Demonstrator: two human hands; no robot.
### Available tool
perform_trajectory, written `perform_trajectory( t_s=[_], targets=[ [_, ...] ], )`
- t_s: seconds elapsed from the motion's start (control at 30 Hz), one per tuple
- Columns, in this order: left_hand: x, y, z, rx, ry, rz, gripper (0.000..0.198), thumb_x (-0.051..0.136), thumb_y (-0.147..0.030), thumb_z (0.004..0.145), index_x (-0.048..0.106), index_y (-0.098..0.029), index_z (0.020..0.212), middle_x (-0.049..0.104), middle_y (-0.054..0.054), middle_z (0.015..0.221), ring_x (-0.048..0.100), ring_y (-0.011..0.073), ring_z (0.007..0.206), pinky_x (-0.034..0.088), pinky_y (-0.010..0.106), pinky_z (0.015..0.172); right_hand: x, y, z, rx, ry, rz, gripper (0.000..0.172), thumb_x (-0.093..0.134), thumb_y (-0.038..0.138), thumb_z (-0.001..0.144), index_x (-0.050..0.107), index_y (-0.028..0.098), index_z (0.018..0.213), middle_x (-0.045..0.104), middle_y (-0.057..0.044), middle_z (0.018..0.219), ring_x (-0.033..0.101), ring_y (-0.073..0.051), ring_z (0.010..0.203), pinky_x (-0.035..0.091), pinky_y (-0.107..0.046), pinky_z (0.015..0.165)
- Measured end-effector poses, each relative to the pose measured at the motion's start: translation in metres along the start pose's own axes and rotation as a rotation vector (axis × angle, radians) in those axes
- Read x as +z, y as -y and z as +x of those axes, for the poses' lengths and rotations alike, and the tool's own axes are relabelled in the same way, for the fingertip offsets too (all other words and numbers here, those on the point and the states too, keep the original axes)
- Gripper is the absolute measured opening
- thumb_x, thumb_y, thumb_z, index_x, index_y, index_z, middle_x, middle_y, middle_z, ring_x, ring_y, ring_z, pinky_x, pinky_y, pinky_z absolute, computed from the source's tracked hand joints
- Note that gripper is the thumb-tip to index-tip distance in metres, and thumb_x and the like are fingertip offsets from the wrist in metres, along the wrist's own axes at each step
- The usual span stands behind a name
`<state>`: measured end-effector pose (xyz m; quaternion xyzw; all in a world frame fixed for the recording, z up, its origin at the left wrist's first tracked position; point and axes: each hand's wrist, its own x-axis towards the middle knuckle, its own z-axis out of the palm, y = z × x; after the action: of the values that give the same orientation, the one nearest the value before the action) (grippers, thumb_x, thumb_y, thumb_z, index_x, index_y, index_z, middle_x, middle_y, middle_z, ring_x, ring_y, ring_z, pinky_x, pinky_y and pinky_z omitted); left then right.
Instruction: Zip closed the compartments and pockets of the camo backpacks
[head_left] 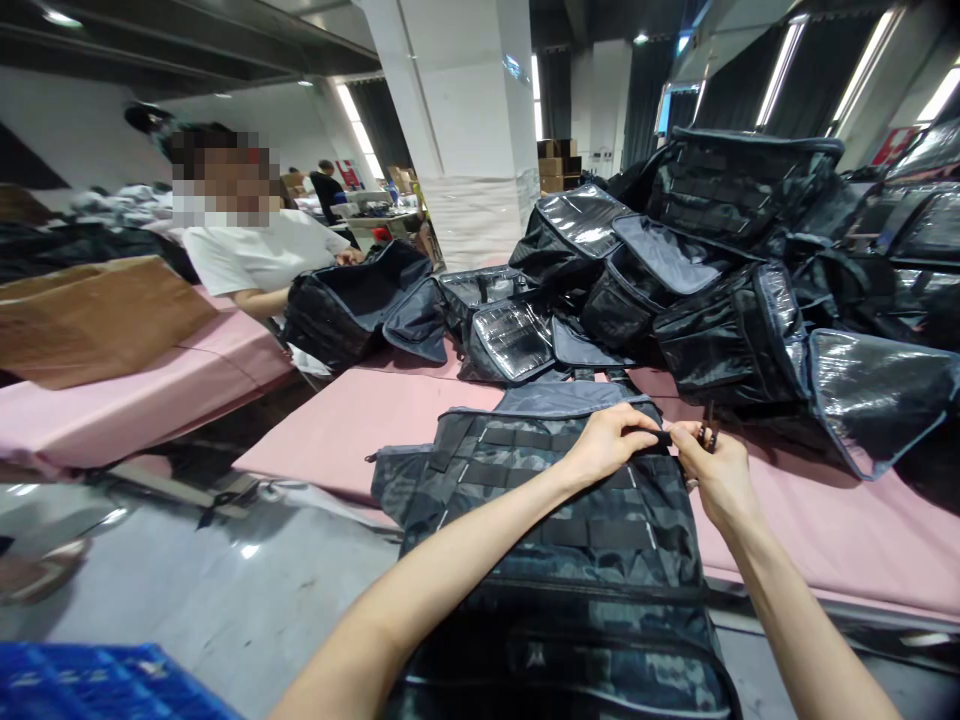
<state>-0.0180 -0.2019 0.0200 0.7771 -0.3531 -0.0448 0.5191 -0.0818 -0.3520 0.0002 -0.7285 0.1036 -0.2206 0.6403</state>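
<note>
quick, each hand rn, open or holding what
Left hand: closed, pinching a black strap.
Right hand: closed on the same strap, also holding what looks like scissors.

I see a blue plastic crate (90,685) lower left, brown cardboard (105,315) on a pink-covered table (225,355) mid-left, co-worker in white shirt (255,258) upper left, white pillar (465,120) top centre, stacked cartons (553,165) just right of it.

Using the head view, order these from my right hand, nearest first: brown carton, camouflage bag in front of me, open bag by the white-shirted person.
From your right hand:
1. Camouflage bag: immediately left.
2. Open bag: farther left and forward.
3. Brown carton: far left.
</note>
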Motion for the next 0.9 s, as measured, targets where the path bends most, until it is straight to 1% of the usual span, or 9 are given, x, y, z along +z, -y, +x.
perform_trajectory(
  t_s=[0.1,0.17,0.27,0.37,0.43,0.57,0.63,0.77,0.9],
  targets=[
    [-0.003,0.001,0.002,-0.027,-0.026,-0.016,0.015,0.061,-0.018,0.077,0.072,-0.016,0.087,0.064,0.001,0.083,0.057,0.0128,0.078,0.043,0.024,0.080,-0.011,-0.002,-0.001,-0.069,-0.078,-0.145,0.048,0.073,0.051,0.063,0.063,0.017,0.094,0.064,-0.004,0.081,0.056,-0.017,0.069,0.042,-0.027,0.058],
    [-0.005,0.001,0.002,-0.053,-0.030,-0.006,0.016,0.062,-0.019,0.077,0.073,-0.016,0.088,0.063,0.001,0.082,0.056,0.0127,0.076,0.043,0.024,0.077,-0.019,-0.004,-0.005,-0.157,-0.138,-0.339,0.052,0.073,0.050,0.064,0.061,0.020,0.105,0.065,-0.006,0.099,0.059,-0.022,0.085,0.043,-0.030,0.068],
    [-0.006,-0.001,0.001,-0.071,-0.038,0.008,0.017,0.063,-0.021,0.077,0.073,-0.016,0.089,0.063,0.001,0.081,0.055,0.0126,0.074,0.043,0.024,0.075,-0.024,-0.005,-0.012,-0.412,-0.183,-0.695,0.036,0.058,0.048,0.081,0.062,0.022,0.106,0.067,-0.006,0.097,0.062,-0.020,0.080,0.041,-0.029,0.065],
    [-0.004,-0.001,0.000,-0.055,-0.054,-0.005,0.016,0.063,-0.021,0.077,0.073,-0.016,0.088,0.062,0.001,0.080,0.055,0.0125,0.074,0.043,0.024,0.075,-0.021,-0.003,-0.016,-0.644,-0.150,-0.825,0.027,0.053,0.039,0.087,0.065,0.020,0.101,0.069,-0.006,0.092,0.062,-0.018,0.078,0.041,-0.028,0.066],
    [-0.002,0.000,0.001,-0.038,-0.059,-0.020,0.015,0.063,-0.020,0.076,0.073,-0.016,0.087,0.062,0.001,0.079,0.055,0.0125,0.074,0.043,0.024,0.074,-0.018,-0.002,-0.015,-0.636,-0.143,-0.778,0.024,0.056,0.038,0.086,0.067,0.020,0.097,0.069,-0.006,0.092,0.061,-0.018,0.077,0.041,-0.029,0.068],
    [-0.004,0.006,0.001,-0.039,-0.051,-0.052,0.013,0.065,-0.022,0.075,0.072,-0.016,0.084,0.063,0.001,0.080,0.054,0.0116,0.073,0.042,0.023,0.073,-0.021,-0.004,-0.009,-0.389,-0.199,-0.429,0.027,0.057,0.043,0.083,0.067,0.020,0.092,0.069,-0.004,0.086,0.062,-0.017,0.073,0.044,-0.028,0.066],
    [-0.006,0.009,-0.001,-0.085,-0.073,-0.103,0.014,0.064,-0.022,0.075,0.070,-0.014,0.085,0.063,0.000,0.079,0.054,0.0102,0.069,0.042,0.022,0.070,-0.028,-0.009,-0.010,-0.343,-0.191,-0.372,0.029,0.058,0.046,0.081,0.067,0.020,0.092,0.069,-0.003,0.086,0.062,-0.018,0.074,0.046,-0.028,0.066],
    [-0.011,0.011,-0.009,-0.123,-0.086,-0.091,0.018,0.060,-0.017,0.075,0.066,-0.014,0.092,0.062,-0.002,0.077,0.051,0.0082,0.063,0.042,0.020,0.067,-0.041,-0.021,-0.019,-0.314,-0.116,-0.513,0.032,0.061,0.051,0.076,0.069,0.023,0.089,0.070,-0.003,0.090,0.062,-0.019,0.075,0.046,-0.029,0.066],
    [-0.013,0.010,-0.015,0.011,0.087,0.166,0.026,0.059,-0.018,0.078,0.068,-0.018,0.102,0.059,0.000,0.084,0.053,0.0110,0.072,0.042,0.022,0.073,-0.043,-0.023,-0.026,-0.533,-0.157,-0.736,0.031,0.057,0.050,0.082,0.069,0.022,0.090,0.070,-0.002,0.089,0.062,-0.016,0.068,0.044,-0.027,0.060]
  ],
)
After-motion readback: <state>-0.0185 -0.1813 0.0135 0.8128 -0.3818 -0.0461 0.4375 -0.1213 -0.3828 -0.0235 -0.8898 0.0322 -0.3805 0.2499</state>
